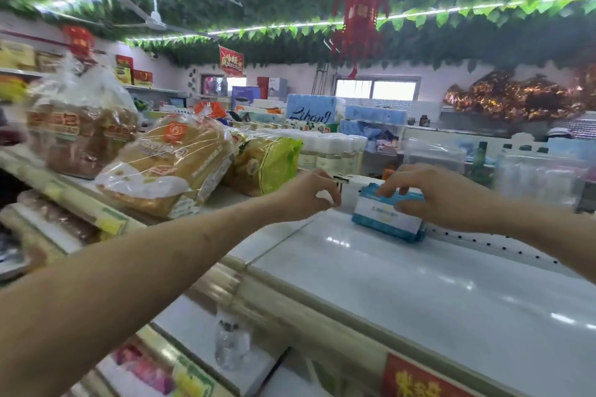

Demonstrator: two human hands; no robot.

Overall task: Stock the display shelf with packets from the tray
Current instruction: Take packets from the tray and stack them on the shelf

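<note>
A blue and white packet stands on edge at the back of the white top shelf. My right hand grips its top and front. Just behind it sits a white packet, and my left hand pinches that one's left end. Both forearms reach in from the lower corners. The tray is out of view.
Bagged bread loaves and a yellow-green bag lie on the shelf to the left. More packets fill lower shelves at bottom left. Tissue packs and bottles stand behind the shelf. A red price tag hangs on the front edge.
</note>
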